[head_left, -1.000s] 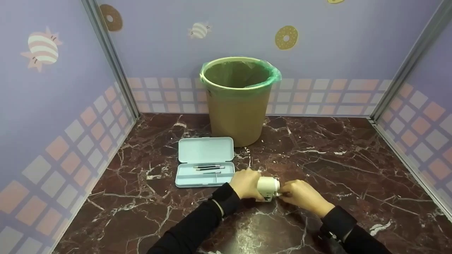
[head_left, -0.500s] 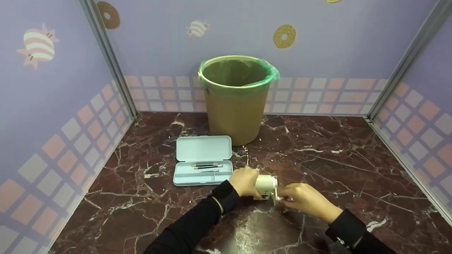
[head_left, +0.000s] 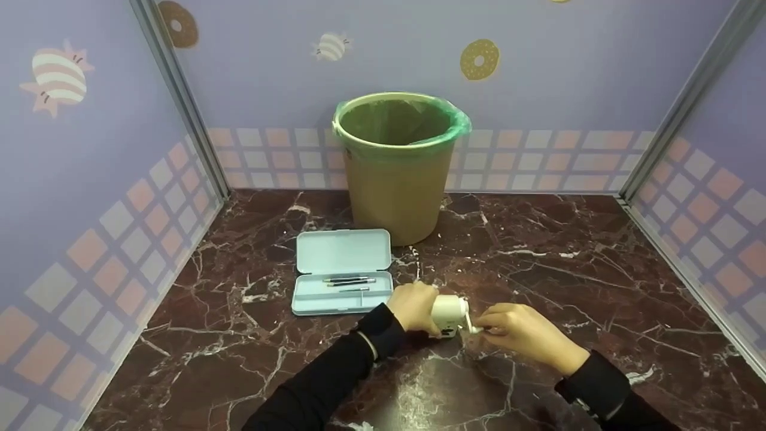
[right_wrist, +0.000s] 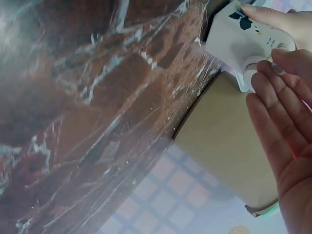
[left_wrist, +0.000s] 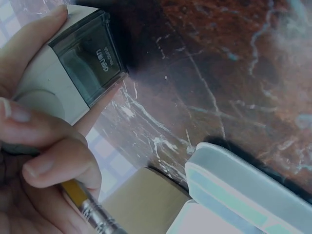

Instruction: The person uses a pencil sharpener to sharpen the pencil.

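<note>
Crank (head_left: pixel 471 321) swung round since earlier frame | left hand (head_left: pixel 415 307) grips sharpener (head_left: pixel 447 309) plus pencil (left_wrist: pixel 74 192), near right of case (head_left: pixel 343 252) | right hand (head_left: pixel 519 334) pinches crank | likely mid-sharpening; next needs steady sharpener, more turns

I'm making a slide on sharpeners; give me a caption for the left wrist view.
Left hand gripping a white sharpener, with part of a yellow pencil visible and a pale-blue case nearby.

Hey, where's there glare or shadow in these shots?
Head view: a bright glare patch on the table near the bottom edge; left wrist view: dark shadow along the pencil case and beside the sharpener; right wrist view: pale glare in the picture's top left corner.
</note>
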Demonstrator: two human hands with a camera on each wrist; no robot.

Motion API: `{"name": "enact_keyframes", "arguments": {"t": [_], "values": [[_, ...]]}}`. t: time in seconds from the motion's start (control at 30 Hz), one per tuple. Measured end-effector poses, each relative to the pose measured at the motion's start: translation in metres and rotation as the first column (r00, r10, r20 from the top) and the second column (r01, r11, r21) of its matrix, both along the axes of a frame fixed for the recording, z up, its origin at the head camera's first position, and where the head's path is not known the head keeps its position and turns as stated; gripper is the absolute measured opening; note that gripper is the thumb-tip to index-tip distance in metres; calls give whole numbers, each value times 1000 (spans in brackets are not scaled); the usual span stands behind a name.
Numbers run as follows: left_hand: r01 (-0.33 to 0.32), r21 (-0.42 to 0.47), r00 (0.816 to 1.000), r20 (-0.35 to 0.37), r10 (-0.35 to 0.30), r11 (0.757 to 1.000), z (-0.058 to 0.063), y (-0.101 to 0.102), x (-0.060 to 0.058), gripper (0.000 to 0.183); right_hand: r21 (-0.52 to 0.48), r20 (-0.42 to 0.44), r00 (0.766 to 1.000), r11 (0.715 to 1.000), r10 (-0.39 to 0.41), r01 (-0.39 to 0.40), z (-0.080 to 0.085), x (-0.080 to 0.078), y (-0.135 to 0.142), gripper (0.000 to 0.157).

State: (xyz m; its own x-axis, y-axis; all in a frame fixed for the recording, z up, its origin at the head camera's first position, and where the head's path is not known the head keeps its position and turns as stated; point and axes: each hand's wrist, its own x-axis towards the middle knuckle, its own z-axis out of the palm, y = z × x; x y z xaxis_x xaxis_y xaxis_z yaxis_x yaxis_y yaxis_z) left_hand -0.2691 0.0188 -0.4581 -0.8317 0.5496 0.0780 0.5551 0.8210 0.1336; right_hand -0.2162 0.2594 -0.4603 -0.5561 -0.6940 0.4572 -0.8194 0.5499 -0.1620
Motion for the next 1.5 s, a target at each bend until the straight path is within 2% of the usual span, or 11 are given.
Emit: {"name": "enact_keyframes", "arguments": {"t": [0.37, 0.6, 0.9, 1.07, 1.23, 1.5], "values": [[27, -23, 1000, 8, -27, 999, 0, -1, -4, 52, -25, -120, 992, 999, -30, 27, 11, 3, -2, 24], [45, -18, 999, 14, -45, 999, -1, -2, -6, 51, -18, -147, 987, 998, -61, 59, 15, 0, -2, 24], [73, -44, 997, 12, -73, 996, 0, -4, -7, 53, -25, -136, 985, 995, -101, 99, 21, -5, -5, 25], [82, -49, 997, 20, -81, 995, 1, -3, -8, 54, -18, -174, 977, 992, -125, 124, 24, -8, -6, 22], [104, -54, 995, -3, -104, 993, 0, -2, -8, 55, -31, -197, 965, 985, -171, 168, 24, -12, -8, 18], [109, -52, 994, 1, -109, 993, -2, -3, -9, 56, -6, -217, 949, 973, -227, 232, 26, -17, -14, 20]]}}
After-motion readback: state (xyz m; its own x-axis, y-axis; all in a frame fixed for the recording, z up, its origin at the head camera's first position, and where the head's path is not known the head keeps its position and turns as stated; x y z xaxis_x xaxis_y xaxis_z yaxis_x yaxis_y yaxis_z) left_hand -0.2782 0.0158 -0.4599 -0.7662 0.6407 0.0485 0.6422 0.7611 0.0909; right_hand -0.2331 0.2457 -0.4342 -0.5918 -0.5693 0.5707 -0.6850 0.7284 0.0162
